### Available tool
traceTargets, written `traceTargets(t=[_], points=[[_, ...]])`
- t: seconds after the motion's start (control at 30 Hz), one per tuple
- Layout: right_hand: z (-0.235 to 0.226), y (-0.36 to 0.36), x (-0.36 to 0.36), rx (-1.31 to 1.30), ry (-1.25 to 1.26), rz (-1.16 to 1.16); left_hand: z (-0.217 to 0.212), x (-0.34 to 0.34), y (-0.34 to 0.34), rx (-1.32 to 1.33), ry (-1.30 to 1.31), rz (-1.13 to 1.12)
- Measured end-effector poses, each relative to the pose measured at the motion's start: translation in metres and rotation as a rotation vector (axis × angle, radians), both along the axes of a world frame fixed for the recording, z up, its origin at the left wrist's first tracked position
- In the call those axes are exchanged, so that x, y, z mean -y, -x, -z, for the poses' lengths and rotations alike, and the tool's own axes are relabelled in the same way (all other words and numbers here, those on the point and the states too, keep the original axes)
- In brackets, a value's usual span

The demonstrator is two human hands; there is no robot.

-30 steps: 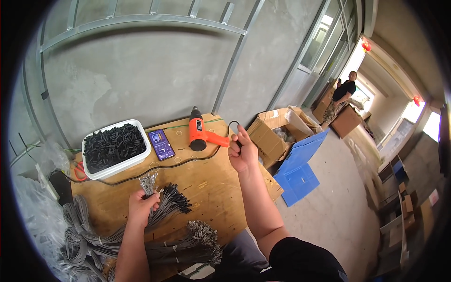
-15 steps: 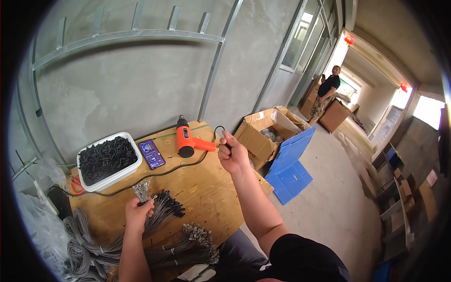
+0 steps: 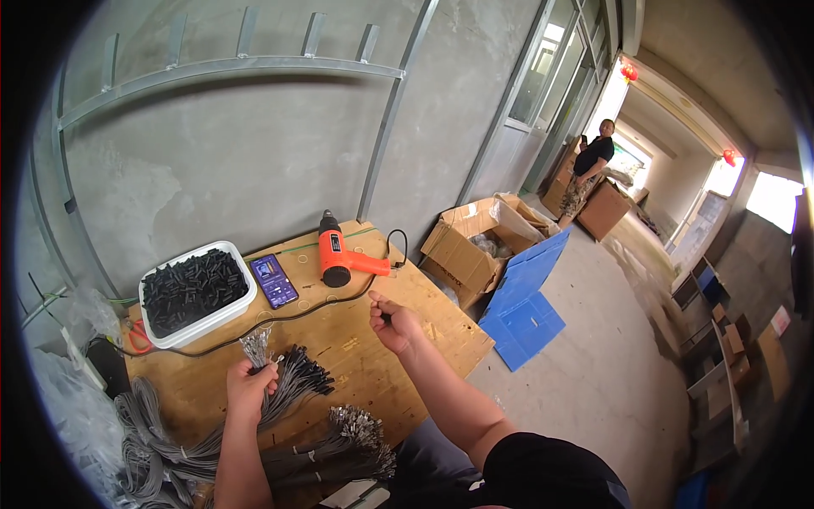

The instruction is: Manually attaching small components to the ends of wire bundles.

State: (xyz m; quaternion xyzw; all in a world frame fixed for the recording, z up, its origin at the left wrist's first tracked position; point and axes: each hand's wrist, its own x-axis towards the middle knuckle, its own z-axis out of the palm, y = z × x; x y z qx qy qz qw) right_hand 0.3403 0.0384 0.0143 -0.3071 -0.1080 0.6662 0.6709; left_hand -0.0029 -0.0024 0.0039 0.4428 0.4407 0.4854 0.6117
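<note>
My left hand [image 3: 248, 386] is closed around a bundle of thin grey cables [image 3: 256, 343] whose bare silvery metal ends stick up above the fist. Just right of it, more cable ends [image 3: 307, 373] fan out, capped with black sleeves. My right hand [image 3: 394, 327] hovers over the table to the right of the left one, its fingers curled in a pinch. Something dark shows in its palm, too small to name. A second bunch of grey cables [image 3: 360, 437] with metal tips lies near the table's front edge.
A white tub [image 3: 246, 303] of black sleeves stands at the back left of the wooden table [image 3: 356, 352]. Beside it are a phone [image 3: 274, 280] and an orange heat gun [image 3: 335, 254]. Open cardboard boxes [image 3: 462, 254] sit on the floor; a person [image 3: 592, 161] stands far right.
My right hand has come down and left, from beside the heat gun's handle toward the left hand. The left hand has kept its hold on the cables.
</note>
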Motion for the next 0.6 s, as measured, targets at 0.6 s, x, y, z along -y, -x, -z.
traceTargets(t=[0.6], points=[[-0.011,0.117,-0.002,0.578,-0.249,-0.383,0.003,-0.004,0.003,0.103,0.09,-0.015]])
